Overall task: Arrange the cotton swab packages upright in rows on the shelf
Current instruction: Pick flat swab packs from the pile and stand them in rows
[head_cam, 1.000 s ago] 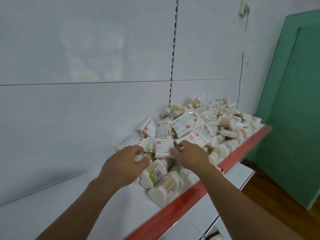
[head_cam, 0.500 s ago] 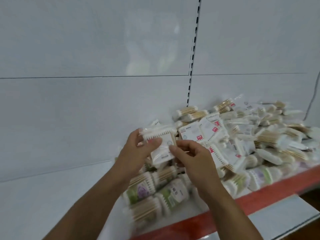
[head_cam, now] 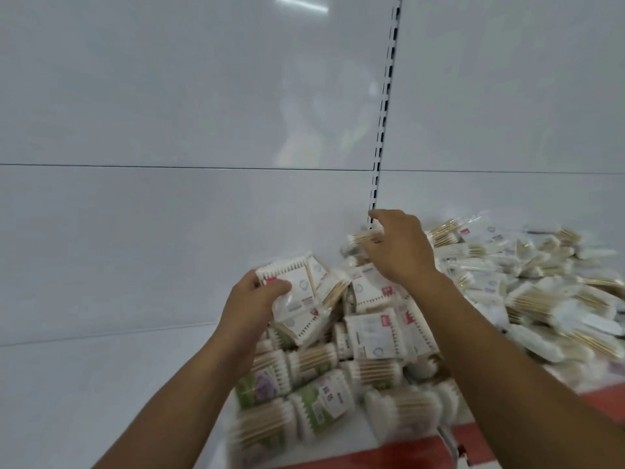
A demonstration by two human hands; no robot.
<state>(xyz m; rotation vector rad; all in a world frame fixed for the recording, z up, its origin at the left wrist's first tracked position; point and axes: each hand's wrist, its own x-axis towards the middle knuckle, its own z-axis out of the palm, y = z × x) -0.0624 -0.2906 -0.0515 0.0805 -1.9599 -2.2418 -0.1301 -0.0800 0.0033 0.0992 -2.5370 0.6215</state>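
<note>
Left hand (head_cam: 253, 306) fingers grip a flat swab pack (head_cam: 301, 292) over the pile (head_cam: 514, 286); right hand (head_cam: 400, 253) fingers pinch a swab bundle (head_cam: 363, 237).

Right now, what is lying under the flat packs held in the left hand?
Loose flat packs and round tubs of swabs, heaped on their sides. The left hand and its held packs hide the shelf surface directly beneath.
</note>
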